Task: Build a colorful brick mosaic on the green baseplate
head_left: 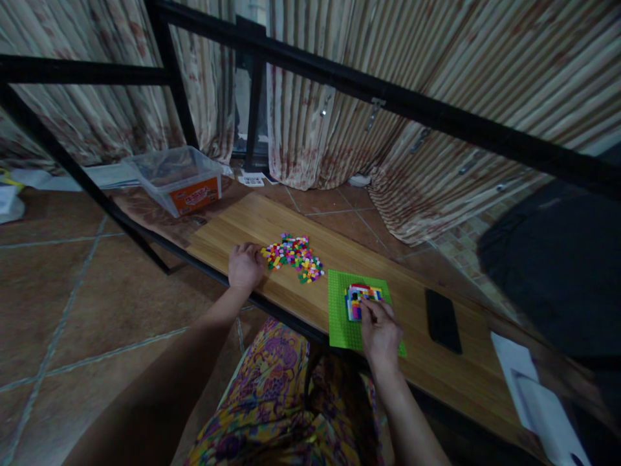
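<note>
On a bright green studded baseplate (339, 323) stands a small build of many-coloured toy bricks (356, 294). My right hand (381, 331) reaches over the build's near right side, thumb and fingers pinched together at its top. Whatever lies between those fingertips is too small to make out. To the left, a loose pile of small toy bricks (295, 252) in many colours is spread over the wooden bench top (310, 310). My left hand (246, 265) rests at the left edge of this pile with its fingers curled; what they hold, if anything, is hidden.
A black phone (443, 320) lies right of the baseplate, with white papers (526, 375) beyond it. A clear plastic box (179, 181) with an orange label stands at the bench's far left. A black metal bar (388, 97) crosses ahead, before striped curtains (330, 136).
</note>
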{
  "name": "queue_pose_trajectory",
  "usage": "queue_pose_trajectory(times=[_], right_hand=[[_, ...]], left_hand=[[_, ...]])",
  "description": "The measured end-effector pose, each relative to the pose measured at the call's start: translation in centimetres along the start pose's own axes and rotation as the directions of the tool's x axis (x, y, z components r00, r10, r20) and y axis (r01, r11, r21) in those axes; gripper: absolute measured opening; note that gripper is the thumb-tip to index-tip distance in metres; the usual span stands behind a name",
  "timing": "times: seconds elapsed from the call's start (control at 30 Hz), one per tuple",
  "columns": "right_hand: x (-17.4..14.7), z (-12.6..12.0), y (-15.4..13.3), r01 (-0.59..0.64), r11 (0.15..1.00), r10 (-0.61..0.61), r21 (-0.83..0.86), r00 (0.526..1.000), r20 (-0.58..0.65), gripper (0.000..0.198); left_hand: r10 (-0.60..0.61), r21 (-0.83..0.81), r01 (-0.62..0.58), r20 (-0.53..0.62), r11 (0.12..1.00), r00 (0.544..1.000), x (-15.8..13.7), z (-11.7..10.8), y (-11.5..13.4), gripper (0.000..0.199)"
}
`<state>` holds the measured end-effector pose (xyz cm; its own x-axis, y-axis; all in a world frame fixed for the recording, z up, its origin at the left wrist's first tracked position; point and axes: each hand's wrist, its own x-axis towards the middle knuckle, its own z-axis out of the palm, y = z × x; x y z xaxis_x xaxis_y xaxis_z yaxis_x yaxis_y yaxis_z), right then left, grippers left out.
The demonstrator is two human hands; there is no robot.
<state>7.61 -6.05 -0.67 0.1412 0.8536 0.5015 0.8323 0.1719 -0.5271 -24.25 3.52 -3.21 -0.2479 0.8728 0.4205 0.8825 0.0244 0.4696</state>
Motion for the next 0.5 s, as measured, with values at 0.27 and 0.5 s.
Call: queue_pose_trajectory(times=[0.27, 0.5], right_hand=[[-0.67, 0.25, 0.14, 0.049, 0.999, -0.05, -0.019, 0.999, -0.009, 0.038], [-0.7, 0.14, 0.22, 0.026, 0.999, -0.027, 0.019, 0.999, 0.028, 0.038]], left_hand=[[-0.008, -0.001, 0.008, 0.001, 1.0, 1.0, -0.08, -0.06, 0.14, 0.031], [0.0, -0.005, 0.0, 0.01, 1.0, 1.0, -0.03, -0.14, 0.08, 0.031]])
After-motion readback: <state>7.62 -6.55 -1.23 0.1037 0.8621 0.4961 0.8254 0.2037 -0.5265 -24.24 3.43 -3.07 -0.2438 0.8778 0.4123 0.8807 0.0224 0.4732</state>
